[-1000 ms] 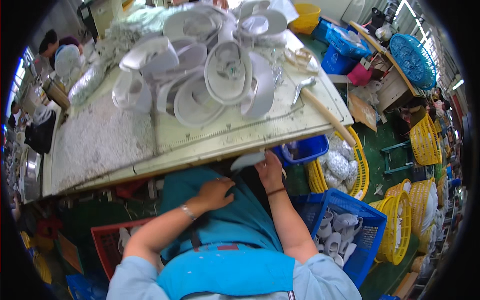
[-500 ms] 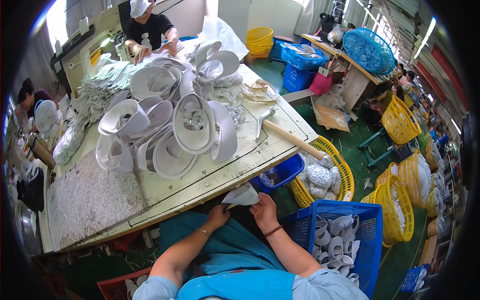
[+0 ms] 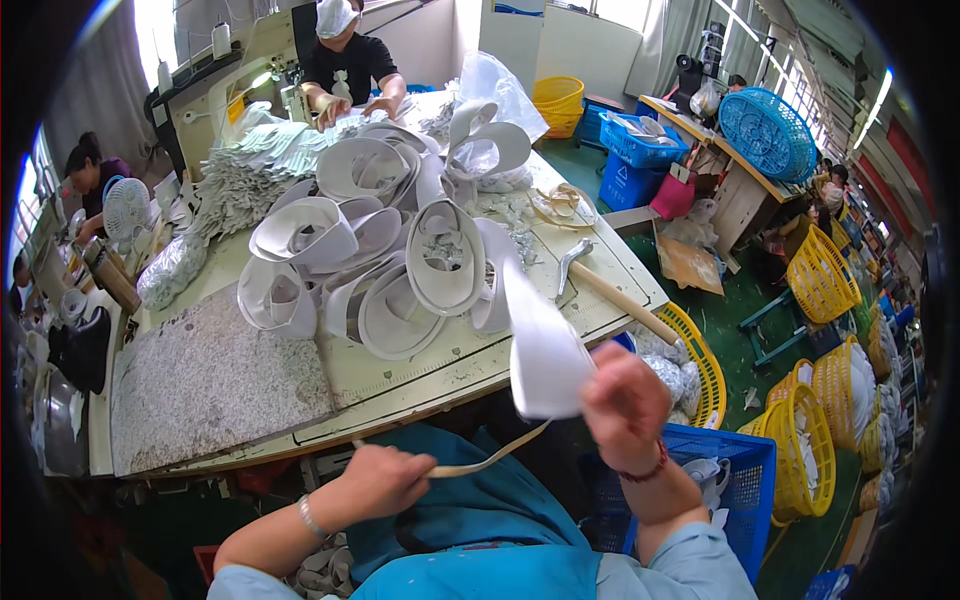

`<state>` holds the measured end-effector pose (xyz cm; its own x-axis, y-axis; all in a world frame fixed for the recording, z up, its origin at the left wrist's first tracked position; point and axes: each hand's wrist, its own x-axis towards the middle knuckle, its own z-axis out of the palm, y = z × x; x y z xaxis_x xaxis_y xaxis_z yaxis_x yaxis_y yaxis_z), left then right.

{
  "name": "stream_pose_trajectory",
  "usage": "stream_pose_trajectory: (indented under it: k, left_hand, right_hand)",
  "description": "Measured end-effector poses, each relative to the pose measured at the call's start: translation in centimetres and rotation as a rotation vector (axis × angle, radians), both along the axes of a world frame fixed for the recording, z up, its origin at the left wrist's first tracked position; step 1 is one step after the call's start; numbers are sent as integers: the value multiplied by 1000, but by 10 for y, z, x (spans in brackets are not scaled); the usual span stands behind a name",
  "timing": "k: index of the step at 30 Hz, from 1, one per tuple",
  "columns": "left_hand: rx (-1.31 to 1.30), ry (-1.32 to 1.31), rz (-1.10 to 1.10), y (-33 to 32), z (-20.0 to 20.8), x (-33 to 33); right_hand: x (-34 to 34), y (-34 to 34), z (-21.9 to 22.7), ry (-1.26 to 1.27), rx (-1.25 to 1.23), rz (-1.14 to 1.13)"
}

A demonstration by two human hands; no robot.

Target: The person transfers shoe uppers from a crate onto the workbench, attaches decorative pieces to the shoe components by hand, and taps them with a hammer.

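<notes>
My right hand [image 3: 628, 408] is raised off the table's front edge, fingers closed on a white curved piece [image 3: 548, 365] that looks like a shoe upper. Motion blurs both. A narrow beige strip [image 3: 490, 460] runs from the lower edge of that piece across my lap. My left hand [image 3: 385, 485], low over my blue apron [image 3: 470, 570], is closed round the strip's other end. On the table beyond lies a heap of looped white shoe uppers [image 3: 395, 310]. The hammer [image 3: 615, 300] rests to the right of the heap, its wooden handle reaching past the table edge.
A grey stone slab [image 3: 220, 385] covers the table's near left. Blue crate [image 3: 735, 470] with white pieces stands at my right, beside a yellow basket [image 3: 705, 355] of wrapped bundles. Across the table [image 3: 390, 405], a co-worker [image 3: 350, 75] handles stacked white pieces. More yellow baskets [image 3: 805, 450] stand farther right.
My hands have moved apart: the right went up and right with the white piece, the left moved left and down. The beige strip now stretches between them. The view has shifted slightly.
</notes>
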<state>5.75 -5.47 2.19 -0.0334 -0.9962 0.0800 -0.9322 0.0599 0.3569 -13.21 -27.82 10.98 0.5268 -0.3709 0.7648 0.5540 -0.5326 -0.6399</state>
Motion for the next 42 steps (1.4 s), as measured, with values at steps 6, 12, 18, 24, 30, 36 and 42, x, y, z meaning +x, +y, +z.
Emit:
stream_pose_trajectory:
  k: [6, 12, 18, 24, 30, 36, 42]
  left_hand:
    - [73, -386, 193, 82, 21, -26]
    - [425, -247, 501, 136, 7, -63]
    - [554, -48, 343, 139, -15, -52]
    - [-96, -69, 353, 66, 42, -13]
    - [-413, -357, 214, -61, 47, 21]
    - [-564, -854, 99, -149, 14, 91]
    - [-495, -885, 184, -155, 30, 134]
  right_hand:
    - [128, -13, 40, -28, -592, -103]
    - [159, -10, 3, 325, -697, -170]
    - [90, -17, -34, 432, -742, -43]
    - [29, -22, -85, 529, -643, 50]
    - [-8, -4, -175, 621, -608, 15]
    - [1, -1, -236, 973, -689, -260]
    - [17, -13, -253, 994, -799, -125]
